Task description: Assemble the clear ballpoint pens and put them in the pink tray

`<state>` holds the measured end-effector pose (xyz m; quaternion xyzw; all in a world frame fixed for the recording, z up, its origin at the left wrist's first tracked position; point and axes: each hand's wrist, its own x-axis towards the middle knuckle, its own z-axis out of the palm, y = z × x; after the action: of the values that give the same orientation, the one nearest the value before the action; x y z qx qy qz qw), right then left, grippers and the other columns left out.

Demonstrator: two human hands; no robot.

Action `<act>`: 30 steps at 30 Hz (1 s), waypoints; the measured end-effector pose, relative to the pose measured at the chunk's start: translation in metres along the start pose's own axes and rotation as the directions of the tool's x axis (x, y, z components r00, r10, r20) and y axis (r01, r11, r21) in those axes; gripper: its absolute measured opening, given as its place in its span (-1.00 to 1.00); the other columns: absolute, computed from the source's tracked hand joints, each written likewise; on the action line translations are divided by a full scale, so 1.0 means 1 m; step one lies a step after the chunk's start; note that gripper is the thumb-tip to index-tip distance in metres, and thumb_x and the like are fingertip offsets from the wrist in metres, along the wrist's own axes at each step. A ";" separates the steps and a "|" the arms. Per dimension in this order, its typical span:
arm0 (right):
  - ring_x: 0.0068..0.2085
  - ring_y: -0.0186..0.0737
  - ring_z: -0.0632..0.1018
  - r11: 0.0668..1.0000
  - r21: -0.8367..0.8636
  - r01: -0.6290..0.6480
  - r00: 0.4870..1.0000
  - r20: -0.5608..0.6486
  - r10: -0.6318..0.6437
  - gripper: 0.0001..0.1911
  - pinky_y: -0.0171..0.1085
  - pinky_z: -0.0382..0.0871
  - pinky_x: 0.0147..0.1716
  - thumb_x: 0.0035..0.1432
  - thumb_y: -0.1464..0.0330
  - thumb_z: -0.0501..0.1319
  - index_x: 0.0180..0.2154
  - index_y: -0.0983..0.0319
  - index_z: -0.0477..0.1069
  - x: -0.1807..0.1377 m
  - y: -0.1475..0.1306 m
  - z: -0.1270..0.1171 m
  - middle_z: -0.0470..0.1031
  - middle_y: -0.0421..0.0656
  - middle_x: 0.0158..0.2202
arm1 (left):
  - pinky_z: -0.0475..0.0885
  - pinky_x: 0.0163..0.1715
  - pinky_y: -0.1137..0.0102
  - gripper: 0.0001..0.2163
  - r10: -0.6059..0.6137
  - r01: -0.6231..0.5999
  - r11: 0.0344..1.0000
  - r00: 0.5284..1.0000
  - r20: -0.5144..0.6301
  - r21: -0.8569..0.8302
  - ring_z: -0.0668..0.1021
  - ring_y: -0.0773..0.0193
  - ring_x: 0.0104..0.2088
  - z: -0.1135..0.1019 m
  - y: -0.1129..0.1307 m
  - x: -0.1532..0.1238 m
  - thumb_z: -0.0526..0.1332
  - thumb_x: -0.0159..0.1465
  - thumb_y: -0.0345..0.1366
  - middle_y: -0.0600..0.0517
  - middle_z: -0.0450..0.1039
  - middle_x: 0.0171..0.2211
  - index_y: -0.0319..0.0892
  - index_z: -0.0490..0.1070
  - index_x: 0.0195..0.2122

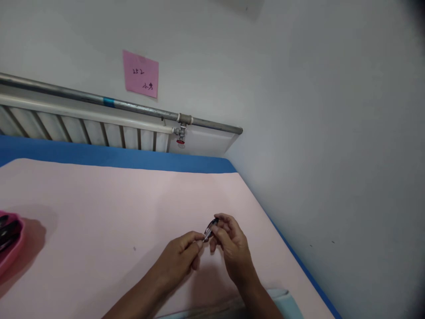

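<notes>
Above the pink table surface, a small black hair clip (210, 228) with a silvery inner part is held up between both hands. The thumb and index finger of my left hand (181, 254) pinch its lower end. My right hand (234, 246) grips its upper end with the thumb and fingers, the other fingers curled behind. Fingertips cover parts of the clip. At the left edge a pink bowl (20, 248) holds several shiny black pieces (8, 235), partly cut off by the frame.
The pink tabletop (109, 212) has a blue border (133, 160). A light blue object (282, 301) lies at the front edge beneath my right forearm. Behind the table are a white radiator (79, 124), a metal pipe (139, 107) and a pink note (141, 74). A wall stands on the right.
</notes>
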<state>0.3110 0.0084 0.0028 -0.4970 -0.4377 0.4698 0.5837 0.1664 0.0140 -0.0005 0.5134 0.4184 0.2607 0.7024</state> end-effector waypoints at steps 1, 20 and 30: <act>-0.62 -0.44 0.34 1.000 -0.002 0.011 1.000 -0.012 -0.011 -0.76 -0.40 0.25 -0.66 0.03 0.36 0.18 -0.21 0.21 0.25 0.000 0.000 -0.001 0.32 -0.30 -0.49 | -0.04 -0.71 0.52 -0.68 -0.003 0.003 1.000 1.000 0.000 -0.007 0.11 0.50 -0.73 0.000 0.001 0.000 -0.01 0.19 -0.17 0.20 0.18 -0.70 -0.19 0.32 -0.11; -0.60 -0.42 0.34 0.998 -0.037 0.054 0.997 -0.049 -0.056 -0.76 -0.39 0.24 -0.64 0.02 0.37 0.20 -0.23 0.23 0.25 -0.002 -0.002 0.001 0.33 -0.27 -0.48 | -0.11 -0.76 0.53 -0.68 -0.047 0.047 0.986 0.999 0.000 -0.158 0.07 0.51 -0.78 -0.003 0.003 0.002 0.03 0.17 -0.13 0.25 0.08 -0.77 -0.20 0.31 -0.14; -0.60 -0.41 0.33 0.999 -0.036 0.035 0.999 -0.034 -0.037 -0.78 -0.39 0.22 -0.64 0.04 0.36 0.18 -0.23 0.24 0.23 -0.003 -0.002 0.002 0.37 -0.24 -0.50 | -0.11 -0.76 0.53 -0.71 -0.036 0.036 0.990 0.999 0.003 -0.138 0.06 0.51 -0.77 -0.004 0.007 0.001 0.02 0.18 -0.16 0.24 0.11 -0.76 -0.18 0.30 -0.15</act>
<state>0.3088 0.0061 0.0047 -0.5074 -0.4448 0.4428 0.5904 0.1643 0.0188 0.0052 0.4559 0.4085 0.2762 0.7410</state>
